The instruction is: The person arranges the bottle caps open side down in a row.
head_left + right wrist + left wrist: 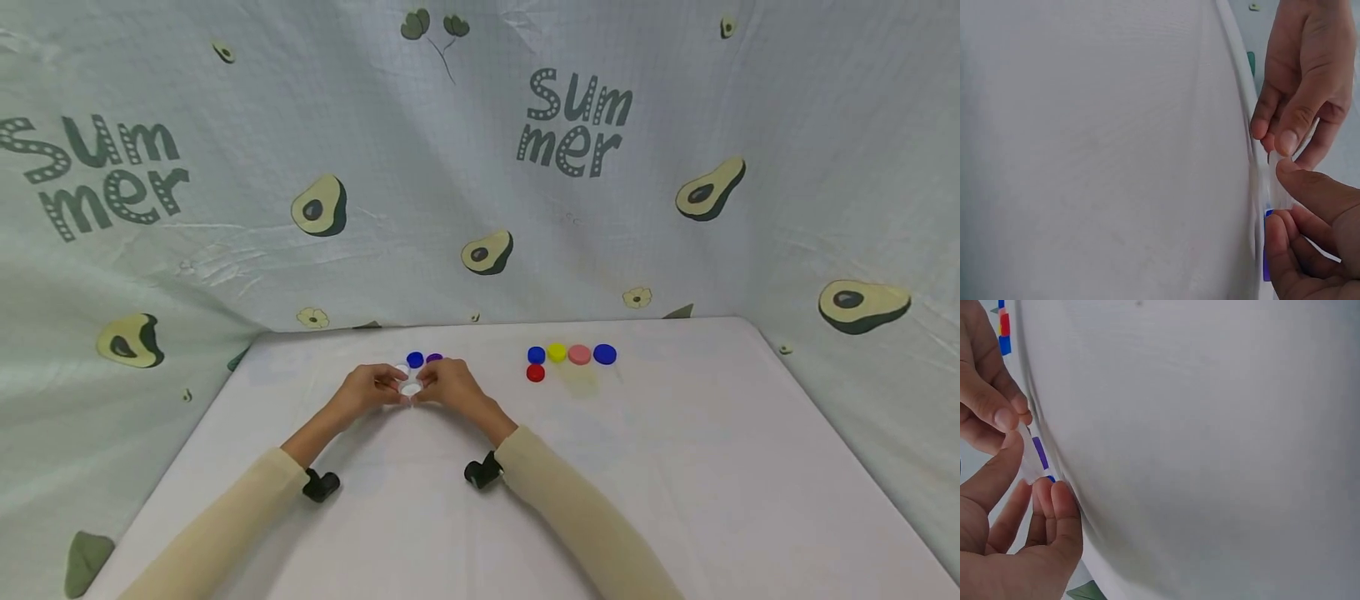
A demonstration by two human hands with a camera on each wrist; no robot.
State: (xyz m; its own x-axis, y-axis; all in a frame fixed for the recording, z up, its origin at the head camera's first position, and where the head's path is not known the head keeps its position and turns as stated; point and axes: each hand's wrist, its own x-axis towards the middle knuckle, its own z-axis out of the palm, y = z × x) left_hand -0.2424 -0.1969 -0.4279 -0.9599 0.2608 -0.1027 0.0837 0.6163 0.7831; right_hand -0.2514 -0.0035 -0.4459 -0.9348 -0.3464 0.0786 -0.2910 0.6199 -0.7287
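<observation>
My left hand (369, 388) and right hand (452, 387) meet over the table at a small round, translucent white piece (410, 388). Both thumbs are at its near side, with the fingers curled around its sides. The left wrist view shows the white piece (1032, 459) between the left hand (1029, 537) and the right hand (988, 381). Fingers partly hide it in the right wrist view, so its exact kind cannot be told. Just behind the hands lie a blue cap (416, 359), a partly covered purple cap (434, 357) and another whitish round piece (403, 368).
Farther right on the white table (675, 467) sits a group of round caps: blue (536, 355), yellow (557, 352), pink (579, 354), a larger blue (605, 354) and red (536, 372). A printed cloth (420, 183) hangs behind the table's far edge.
</observation>
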